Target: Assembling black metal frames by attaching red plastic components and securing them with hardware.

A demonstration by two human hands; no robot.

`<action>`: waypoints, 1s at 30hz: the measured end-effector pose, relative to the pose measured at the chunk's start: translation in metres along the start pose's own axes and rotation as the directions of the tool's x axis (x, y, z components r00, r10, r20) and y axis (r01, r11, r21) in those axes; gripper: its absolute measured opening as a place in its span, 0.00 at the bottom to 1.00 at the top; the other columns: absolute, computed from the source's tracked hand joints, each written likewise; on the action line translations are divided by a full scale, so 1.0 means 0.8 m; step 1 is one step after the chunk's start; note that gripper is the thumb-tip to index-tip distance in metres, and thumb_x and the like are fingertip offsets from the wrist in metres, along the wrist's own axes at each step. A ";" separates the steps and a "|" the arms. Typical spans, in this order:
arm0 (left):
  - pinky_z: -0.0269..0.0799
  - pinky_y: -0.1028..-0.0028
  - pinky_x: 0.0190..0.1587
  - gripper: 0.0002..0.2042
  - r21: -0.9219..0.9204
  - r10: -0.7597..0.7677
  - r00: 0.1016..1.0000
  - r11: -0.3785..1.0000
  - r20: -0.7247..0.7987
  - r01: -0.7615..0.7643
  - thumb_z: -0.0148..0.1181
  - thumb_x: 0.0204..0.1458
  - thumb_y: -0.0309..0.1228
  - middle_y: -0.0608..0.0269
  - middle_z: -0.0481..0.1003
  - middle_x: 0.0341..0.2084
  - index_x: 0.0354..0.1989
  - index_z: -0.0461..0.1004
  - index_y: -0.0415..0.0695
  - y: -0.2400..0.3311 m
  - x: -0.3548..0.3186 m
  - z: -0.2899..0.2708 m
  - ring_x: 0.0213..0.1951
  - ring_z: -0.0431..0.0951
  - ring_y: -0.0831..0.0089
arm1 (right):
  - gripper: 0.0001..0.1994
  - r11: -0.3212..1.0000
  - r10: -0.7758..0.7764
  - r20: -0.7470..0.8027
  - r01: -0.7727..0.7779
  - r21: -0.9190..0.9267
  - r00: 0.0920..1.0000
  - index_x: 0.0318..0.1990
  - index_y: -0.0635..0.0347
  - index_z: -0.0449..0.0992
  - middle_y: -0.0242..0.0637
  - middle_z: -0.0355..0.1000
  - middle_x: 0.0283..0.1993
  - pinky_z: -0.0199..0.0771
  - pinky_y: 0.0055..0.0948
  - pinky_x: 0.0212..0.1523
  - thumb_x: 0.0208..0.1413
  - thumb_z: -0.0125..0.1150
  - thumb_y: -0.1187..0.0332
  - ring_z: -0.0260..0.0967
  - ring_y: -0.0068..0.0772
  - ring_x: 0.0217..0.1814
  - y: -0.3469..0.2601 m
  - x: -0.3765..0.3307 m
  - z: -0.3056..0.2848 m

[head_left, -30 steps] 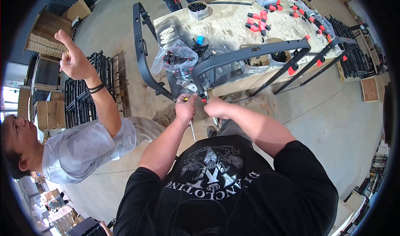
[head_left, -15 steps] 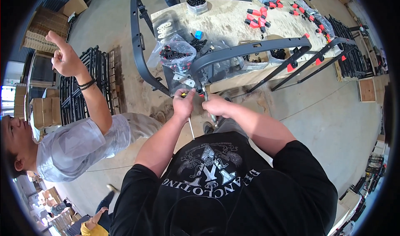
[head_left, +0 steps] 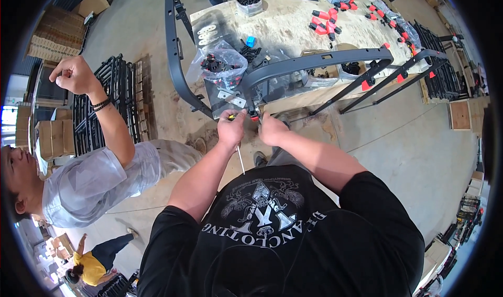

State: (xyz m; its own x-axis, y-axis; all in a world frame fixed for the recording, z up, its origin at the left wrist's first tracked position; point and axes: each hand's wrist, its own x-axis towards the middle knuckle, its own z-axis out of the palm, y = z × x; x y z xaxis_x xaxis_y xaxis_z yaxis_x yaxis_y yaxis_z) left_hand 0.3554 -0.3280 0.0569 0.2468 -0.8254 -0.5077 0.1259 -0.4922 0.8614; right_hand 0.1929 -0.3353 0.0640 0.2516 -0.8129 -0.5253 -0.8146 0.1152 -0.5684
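Note:
My left hand (head_left: 230, 132) is closed around a screwdriver (head_left: 241, 159); a bit of yellow handle shows at its fingers and the thin pale shaft points back toward me. Its fingertips are close to the lower end of a curved black metal frame (head_left: 314, 60). A small red piece (head_left: 254, 118) sits at that end, between my hands. My right hand (head_left: 272, 131) is closed just right of it, and what it grips is mostly hidden. Beside them on the table corner lies a metal bracket plate (head_left: 231, 98) with holes.
A clear bag of dark parts (head_left: 222, 66), a blue piece (head_left: 251, 41) and red-and-black fittings (head_left: 326, 24) lie on the wooden table (head_left: 283, 22). Another curved frame (head_left: 175, 50) stands left. A co-worker's raised arm (head_left: 112, 119) is at left; stacked black frames (head_left: 102, 103) stand behind.
My right hand has shifted slightly right, and the metal tool seen along it before is now mostly hidden. The co-worker's hand has moved left and down. Farther back, a person in yellow has moved.

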 end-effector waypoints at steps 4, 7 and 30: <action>0.62 0.77 0.25 0.12 0.043 0.076 0.995 0.996 -0.068 -0.073 0.70 0.56 0.35 0.72 0.71 0.22 0.37 0.75 0.41 -0.011 0.010 -0.005 0.24 0.66 0.84 | 0.22 0.998 0.040 0.015 -0.039 -0.043 0.999 0.51 0.78 0.71 0.65 0.74 0.51 0.73 0.46 0.58 0.58 0.55 0.63 0.74 0.59 0.57 -0.006 0.007 -0.008; 0.62 0.77 0.25 0.12 0.072 0.047 0.997 0.996 -0.056 -0.043 0.70 0.55 0.35 0.72 0.72 0.22 0.38 0.76 0.41 -0.017 0.011 -0.011 0.24 0.66 0.84 | 0.24 1.000 0.009 0.098 -0.010 0.005 0.995 0.53 0.78 0.71 0.66 0.74 0.52 0.73 0.47 0.58 0.57 0.55 0.62 0.74 0.59 0.57 -0.011 -0.005 -0.014; 0.72 0.74 0.35 0.25 0.043 0.064 0.996 0.997 -0.063 -0.061 0.72 0.52 0.36 0.62 0.77 0.35 0.53 0.71 0.36 -0.011 0.000 -0.009 0.32 0.75 0.76 | 0.31 0.982 -0.039 -0.023 0.042 0.184 0.999 0.59 0.82 0.55 0.73 0.71 0.50 0.71 0.50 0.59 0.57 0.56 0.63 0.71 0.67 0.56 0.043 -0.019 0.063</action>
State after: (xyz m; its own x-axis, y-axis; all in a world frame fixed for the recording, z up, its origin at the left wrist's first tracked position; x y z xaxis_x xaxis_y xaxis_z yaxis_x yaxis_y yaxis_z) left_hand 0.3613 -0.3216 0.0499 0.3144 -0.8362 -0.4493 0.0691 -0.4519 0.8894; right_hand 0.1878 -0.2898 0.0206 0.2706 -0.8298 -0.4880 -0.6931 0.1839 -0.6970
